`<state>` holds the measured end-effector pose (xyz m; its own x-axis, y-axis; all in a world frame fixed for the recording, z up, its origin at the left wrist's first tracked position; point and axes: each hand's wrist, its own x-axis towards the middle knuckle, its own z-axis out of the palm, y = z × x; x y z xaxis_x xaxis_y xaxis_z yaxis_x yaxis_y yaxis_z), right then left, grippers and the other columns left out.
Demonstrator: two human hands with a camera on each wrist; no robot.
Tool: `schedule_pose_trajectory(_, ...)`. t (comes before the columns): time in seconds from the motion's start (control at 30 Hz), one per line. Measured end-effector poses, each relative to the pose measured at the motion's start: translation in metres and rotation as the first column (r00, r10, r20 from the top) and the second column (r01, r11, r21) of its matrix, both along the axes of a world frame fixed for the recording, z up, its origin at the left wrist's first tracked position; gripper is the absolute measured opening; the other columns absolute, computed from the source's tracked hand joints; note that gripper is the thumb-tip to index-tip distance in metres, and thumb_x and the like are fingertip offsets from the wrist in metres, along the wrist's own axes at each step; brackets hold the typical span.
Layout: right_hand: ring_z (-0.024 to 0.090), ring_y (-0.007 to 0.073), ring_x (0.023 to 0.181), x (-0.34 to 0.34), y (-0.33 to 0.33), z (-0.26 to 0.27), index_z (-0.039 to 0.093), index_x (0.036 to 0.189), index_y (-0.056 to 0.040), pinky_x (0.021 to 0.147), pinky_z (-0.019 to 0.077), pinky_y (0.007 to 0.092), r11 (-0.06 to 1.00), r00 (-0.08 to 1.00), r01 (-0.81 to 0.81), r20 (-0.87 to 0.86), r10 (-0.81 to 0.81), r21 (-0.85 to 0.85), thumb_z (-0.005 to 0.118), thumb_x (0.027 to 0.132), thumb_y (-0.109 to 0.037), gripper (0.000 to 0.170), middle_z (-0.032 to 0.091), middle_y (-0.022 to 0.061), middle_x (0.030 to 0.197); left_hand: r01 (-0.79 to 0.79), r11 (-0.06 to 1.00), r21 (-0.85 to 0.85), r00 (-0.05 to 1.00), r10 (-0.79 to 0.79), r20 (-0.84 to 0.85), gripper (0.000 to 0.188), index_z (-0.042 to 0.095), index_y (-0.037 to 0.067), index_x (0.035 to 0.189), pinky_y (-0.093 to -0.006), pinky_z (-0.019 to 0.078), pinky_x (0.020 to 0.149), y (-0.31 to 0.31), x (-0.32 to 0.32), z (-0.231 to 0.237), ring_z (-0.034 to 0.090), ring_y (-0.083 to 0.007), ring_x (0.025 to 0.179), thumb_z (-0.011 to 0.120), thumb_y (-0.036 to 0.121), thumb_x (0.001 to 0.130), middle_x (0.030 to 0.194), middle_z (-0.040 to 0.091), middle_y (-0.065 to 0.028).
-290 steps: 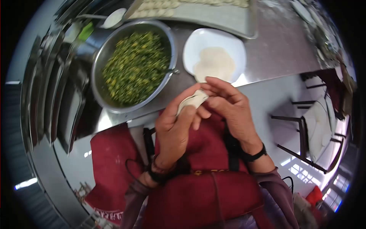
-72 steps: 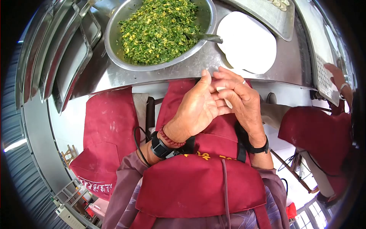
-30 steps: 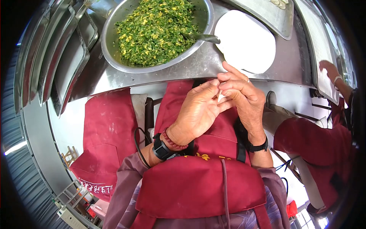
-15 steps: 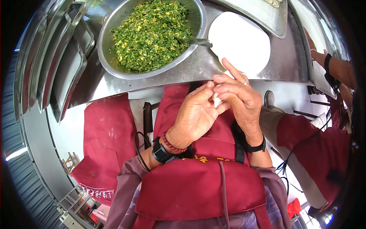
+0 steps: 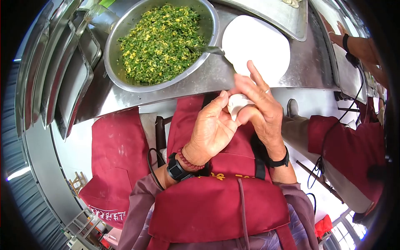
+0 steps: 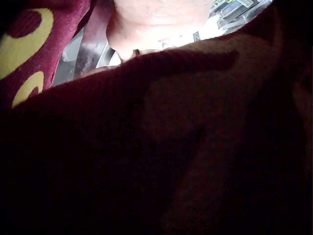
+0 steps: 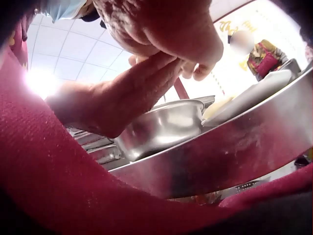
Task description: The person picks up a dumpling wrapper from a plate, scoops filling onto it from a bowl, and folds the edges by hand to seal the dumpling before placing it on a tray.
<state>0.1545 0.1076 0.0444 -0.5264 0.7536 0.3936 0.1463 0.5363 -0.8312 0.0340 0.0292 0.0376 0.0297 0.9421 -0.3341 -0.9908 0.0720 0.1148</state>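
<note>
A white folded dough piece, like a dumpling (image 5: 236, 104), sits between both hands in front of the apron. My left hand (image 5: 212, 129) is turned palm up and holds it between the raised thumb and the fingers. From the other side my right hand (image 5: 263, 109) pinches its edge with thumb and bent fingers, the index finger pointing up. In the right wrist view the right hand (image 7: 161, 24) overlaps the left hand (image 7: 132, 93), and the dumpling is hidden. Dark cloth fills most of the left wrist view, with part of the left hand (image 6: 161, 19) at its top.
On the steel table (image 5: 137, 98) stand a metal bowl (image 5: 109, 62) of chopped green and yellow filling, with a spoon handle (image 5: 213, 50), and a white plate (image 5: 260, 46). Behind is a tray (image 5: 287, 25). Stacked trays (image 5: 77, 83) lean left. Another person's apron (image 5: 346, 154) shows at right.
More of the white dough shows between the hands than a second ago. The right fingers have shifted along its edge. At the right, the other person's arms have come further in over the trays.
</note>
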Motion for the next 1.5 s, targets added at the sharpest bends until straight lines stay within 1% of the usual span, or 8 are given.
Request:
schedule_pose_trajectory(0.1, 0.048, 0.0275, 0.133, -0.002, -0.002, -0.005, 0.075, 0.098, -0.0106, 0.1, 0.038, 0.0374, 0.993, 0.995, 0.013, -0.094, -0.024, -0.116, 0.071, 0.081, -0.017, 0.019, 0.071, 0.0062, 0.113, -0.008, 1.0, -0.005, 1.0, 0.008, 0.001, 0.027, 0.055, 0.002, 0.12, -0.0395, 0.0418, 0.105, -0.001, -0.001, 0.0, 0.054, -0.0191, 0.116, 0.045, 0.021, 0.103, 0.12, 0.059, -0.0071)
schedule_pose_trajectory(0.23, 0.046, 0.0276, 0.134, 0.006, 0.002, -0.014, 0.074, 0.104, -0.0088, 0.103, 0.0384, 0.0394, 0.998, 0.998, -0.057, -0.042, 0.056, -0.035, 0.072, 0.079, -0.013, 0.025, 0.069, 0.0078, 0.116, -0.059, 0.998, 0.024, 0.993, 0.056, 0.1, 0.032, 0.052, 0.001, 0.125, -0.0395, 0.0413, 0.105, -0.002, 0.005, -0.011, 0.055, -0.0192, 0.115, 0.044, 0.022, 0.103, 0.122, 0.06, -0.0077)
schedule_pose_trajectory(0.47, 0.043, 0.0281, 0.136, 0.007, 0.002, -0.003, 0.073, 0.104, -0.0071, 0.105, 0.0414, 0.0393, 0.931, 0.991, -0.122, -0.102, 0.092, -0.345, 0.074, 0.075, -0.007, 0.029, 0.069, 0.01, 0.116, 0.033, 0.999, 0.022, 0.983, -0.029, -0.179, 0.039, 0.05, 0.0, 0.128, -0.0386, 0.0423, 0.1, -0.001, -0.005, -0.015, 0.055, -0.0205, 0.114, 0.038, 0.03, 0.105, 0.121, 0.059, -0.01)
schedule_pose_trajectory(0.7, 0.042, 0.0296, 0.137, 0.013, 0.017, -0.01, 0.074, 0.096, -0.0103, 0.105, 0.0389, 0.0401, 0.928, 0.931, -0.343, 0.074, 0.356, -0.149, 0.072, 0.078, -0.007, 0.018, 0.069, 0.0092, 0.115, 0.2, 0.979, 0.032, 0.945, -0.185, -0.27, 0.053, 0.047, -0.002, 0.132, -0.0414, 0.0417, 0.1, 0.0, -0.019, 0.0, 0.056, -0.0229, 0.11, 0.032, 0.041, 0.105, 0.124, 0.058, -0.012)
schedule_pose_trajectory(1.0, 0.038, 0.0303, 0.139, 0.013, 0.013, -0.008, 0.072, 0.092, -0.0081, 0.105, 0.038, 0.0416, 0.914, 0.93, -0.358, 0.019, 0.368, -0.19, 0.074, 0.077, -0.011, 0.015, 0.065, 0.0082, 0.122, 0.253, 0.966, -0.043, 0.927, -0.255, -0.276, 0.057, 0.049, -0.003, 0.129, -0.0396, 0.0459, 0.092, 0.001, -0.028, -0.001, 0.058, -0.0238, 0.107, 0.031, 0.046, 0.105, 0.122, 0.059, -0.0147)
schedule_pose_trajectory(1.13, 0.039, 0.032, 0.138, 0.013, 0.018, 0.008, 0.069, 0.086, -0.008, 0.103, 0.0397, 0.0438, 0.886, 0.86, -0.464, 0.231, 0.454, -0.011, 0.077, 0.071, -0.011, 0.017, 0.064, 0.0075, 0.122, 0.315, 0.949, -0.001, 0.887, -0.294, -0.356, 0.058, 0.051, -0.002, 0.125, -0.0384, 0.0458, 0.093, 0.002, -0.027, 0.001, 0.058, -0.0233, 0.107, 0.031, 0.048, 0.104, 0.122, 0.059, -0.0152)
schedule_pose_trajectory(1.33, 0.045, 0.0322, 0.134, 0.014, 0.017, 0.006, 0.065, 0.077, -0.0096, 0.099, 0.0415, 0.0443, 0.86, 0.844, -0.507, 0.238, 0.48, 0.061, 0.076, 0.069, -0.007, 0.014, 0.065, 0.0063, 0.12, 0.368, 0.93, 0.014, 0.881, -0.344, -0.325, 0.056, 0.052, 0.001, 0.124, -0.0381, 0.0456, 0.094, -0.002, -0.026, -0.002, 0.057, -0.0227, 0.111, 0.03, 0.048, 0.104, 0.121, 0.06, -0.0156)
schedule_pose_trajectory(1.5, 0.046, 0.0345, 0.131, 0.024, 0.013, 0.01, 0.074, 0.097, -0.0138, 0.104, 0.0399, 0.0445, 0.887, 0.873, -0.461, 0.178, 0.454, -0.001, 0.072, 0.08, -0.014, 0.017, 0.064, 0.0082, 0.123, 0.35, 0.937, -0.019, 0.912, -0.345, -0.22, 0.061, 0.05, 0.0, 0.127, -0.0423, 0.042, 0.103, -0.003, -0.03, 0.003, 0.056, -0.0267, 0.116, 0.031, 0.053, 0.102, 0.124, 0.059, -0.0154)
